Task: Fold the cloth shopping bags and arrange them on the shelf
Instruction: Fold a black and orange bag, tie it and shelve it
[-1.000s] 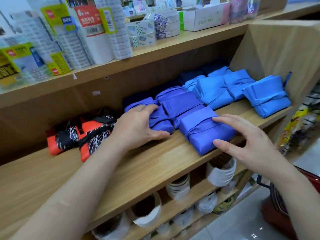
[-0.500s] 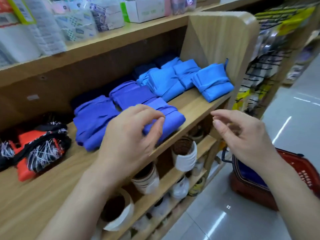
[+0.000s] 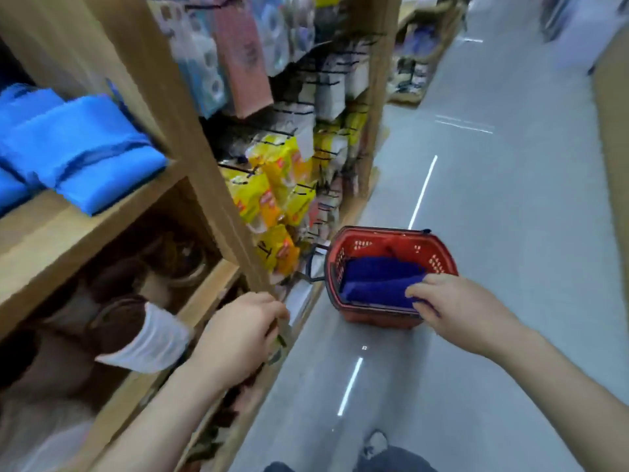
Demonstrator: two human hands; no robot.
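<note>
The view has swung from the wooden shelf (image 3: pixel 68 229) down to the red plastic basket (image 3: pixel 376 320) on the floor. The right hand (image 3: pixel 456 310) now pinches the dark blue cloth bag (image 3: pixel 374 281) inside it. The left hand (image 3: pixel 241 330) is curled beside the shelf upright; whether it holds anything cannot be determined. Judgement: the next bag is being fetched.

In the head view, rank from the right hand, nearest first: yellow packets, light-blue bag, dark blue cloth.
1. dark blue cloth, in the red basket, touching the right hand.
2. yellow packets, hanging left.
3. light-blue bag, far left on the shelf.
</note>
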